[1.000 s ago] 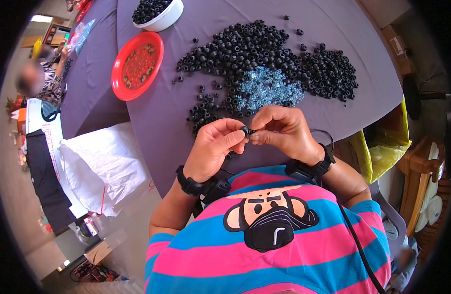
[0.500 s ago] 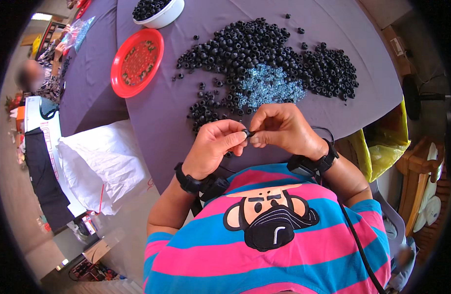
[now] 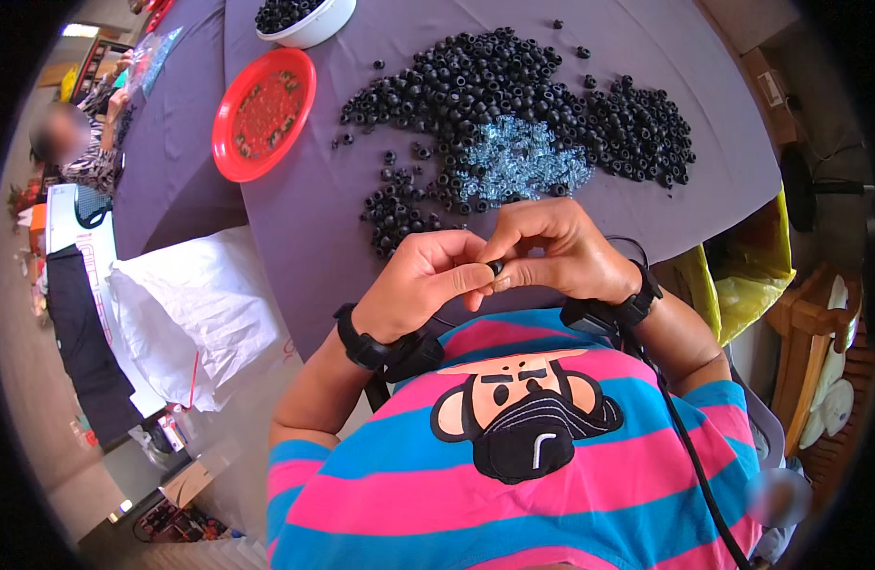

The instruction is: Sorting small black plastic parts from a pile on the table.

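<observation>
Black round bead [image 3: 495, 268], partly hidden, pinched between left hand [image 3: 414, 283] and right hand [image 3: 559, 255]; best brace left firmly, make right's adjustments small.

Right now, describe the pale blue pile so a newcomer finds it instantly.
On the purple-grey table, find the spread of black beads. At its near edge, just beyond the right hand, sits the pale blue pile, its clear, glassy pieces unlike the opaque black ones.

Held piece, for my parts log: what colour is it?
The held piece is black, seen best in the head view.
</observation>
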Demonstrator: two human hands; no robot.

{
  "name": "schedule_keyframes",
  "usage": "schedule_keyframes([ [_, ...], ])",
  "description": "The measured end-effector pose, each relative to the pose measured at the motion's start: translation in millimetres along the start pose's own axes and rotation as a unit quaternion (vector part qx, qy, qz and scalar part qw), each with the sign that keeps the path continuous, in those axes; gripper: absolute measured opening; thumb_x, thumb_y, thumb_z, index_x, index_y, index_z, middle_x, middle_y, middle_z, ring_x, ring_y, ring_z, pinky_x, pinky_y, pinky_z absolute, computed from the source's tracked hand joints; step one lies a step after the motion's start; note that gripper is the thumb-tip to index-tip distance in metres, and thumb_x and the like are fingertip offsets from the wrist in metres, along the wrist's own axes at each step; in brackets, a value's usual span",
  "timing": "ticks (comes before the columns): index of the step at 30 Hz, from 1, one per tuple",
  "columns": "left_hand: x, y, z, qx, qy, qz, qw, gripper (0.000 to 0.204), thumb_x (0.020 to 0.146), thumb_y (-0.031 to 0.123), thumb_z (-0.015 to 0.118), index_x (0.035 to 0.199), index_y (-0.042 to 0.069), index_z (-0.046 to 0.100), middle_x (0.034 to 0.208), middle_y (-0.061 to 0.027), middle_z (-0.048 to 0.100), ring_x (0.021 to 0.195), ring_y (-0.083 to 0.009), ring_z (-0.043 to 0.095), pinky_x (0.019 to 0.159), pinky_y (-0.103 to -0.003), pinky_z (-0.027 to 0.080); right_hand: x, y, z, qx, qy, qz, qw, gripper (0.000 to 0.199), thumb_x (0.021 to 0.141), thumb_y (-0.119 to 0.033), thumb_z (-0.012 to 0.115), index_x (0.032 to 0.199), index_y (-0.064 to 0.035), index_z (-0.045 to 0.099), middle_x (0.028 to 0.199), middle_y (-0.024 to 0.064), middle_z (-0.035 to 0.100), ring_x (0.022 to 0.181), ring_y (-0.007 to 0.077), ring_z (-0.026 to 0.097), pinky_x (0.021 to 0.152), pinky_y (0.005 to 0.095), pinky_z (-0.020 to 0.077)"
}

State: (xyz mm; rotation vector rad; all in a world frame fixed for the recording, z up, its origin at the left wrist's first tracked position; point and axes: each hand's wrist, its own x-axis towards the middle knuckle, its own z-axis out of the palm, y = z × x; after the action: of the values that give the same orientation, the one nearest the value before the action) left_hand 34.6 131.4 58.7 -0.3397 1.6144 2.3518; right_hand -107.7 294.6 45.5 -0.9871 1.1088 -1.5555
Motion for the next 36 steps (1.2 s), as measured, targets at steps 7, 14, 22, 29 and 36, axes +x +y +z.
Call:
schedule_keyframes([
  [7,-4,14,8,-0.055,-0.021,-0.037,0.998,0.026,0.083,0.001,0.069,0.107,-0.005,0.06,0.092,-0.0073,0.066,0.082,-0.0106,0.062,0.073,-0.022,0.05,-10,-9,0,-0.033,0.031,-0.037,0.998,0.02,0.073,-0.006,0.08,0.09,-0.002,0.071,0.076,0.0033,0.062,0.07,0.0121,0.057,0.062,0.0272,0.0429],
  [14,11,12,-33,0.204,0.176,0.019,0.963,0.015,0.088,0.007,0.066,0.1,-0.001,0.064,0.085,-0.0003,0.065,0.072,-0.0045,0.057,0.067,-0.021,0.047,-43,-31,-75,-0.334,0.234,0.059,0.911,0.016,0.075,0.008,0.069,0.089,0.0008,0.064,0.083,0.0008,0.061,0.073,0.0068,0.057,0.065,0.0221,0.0467],
  [22,45,29,-64,0.512,0.233,0.114,0.819,0.021,0.081,0.008,0.068,0.1,0.0,0.063,0.082,-0.0105,0.064,0.07,-0.0215,0.063,0.066,-0.031,0.05,-42,-21,-128,-0.544,0.265,0.035,0.796,0.034,0.071,0.009,0.066,0.105,0.0015,0.062,0.075,0.0066,0.051,0.065,0.0158,0.051,0.062,0.0278,0.0437],
  [29,64,35,-76,0.664,0.205,0.086,0.714,0.02,0.079,0.01,0.068,0.096,0.002,0.061,0.088,-0.0125,0.062,0.084,-0.0324,0.062,0.072,-0.041,0.049,-40,-22,-113,-0.515,0.296,0.008,0.805,0.033,0.074,0.009,0.064,0.107,0.0008,0.062,0.078,0.007,0.053,0.066,0.0166,0.053,0.063,0.0286,0.0447],
  [36,70,36,-81,0.702,0.172,0.08,0.687,0.017,0.079,0.013,0.069,0.089,0.003,0.06,0.088,-0.0128,0.062,0.082,-0.0332,0.062,0.071,-0.043,0.05,-28,0,-46,-0.539,0.09,-0.015,0.838,0.018,0.076,-0.002,0.064,0.093,-0.0014,0.059,0.083,0.0128,0.055,0.076,0.0311,0.059,0.066,0.0381,0.0483],
])
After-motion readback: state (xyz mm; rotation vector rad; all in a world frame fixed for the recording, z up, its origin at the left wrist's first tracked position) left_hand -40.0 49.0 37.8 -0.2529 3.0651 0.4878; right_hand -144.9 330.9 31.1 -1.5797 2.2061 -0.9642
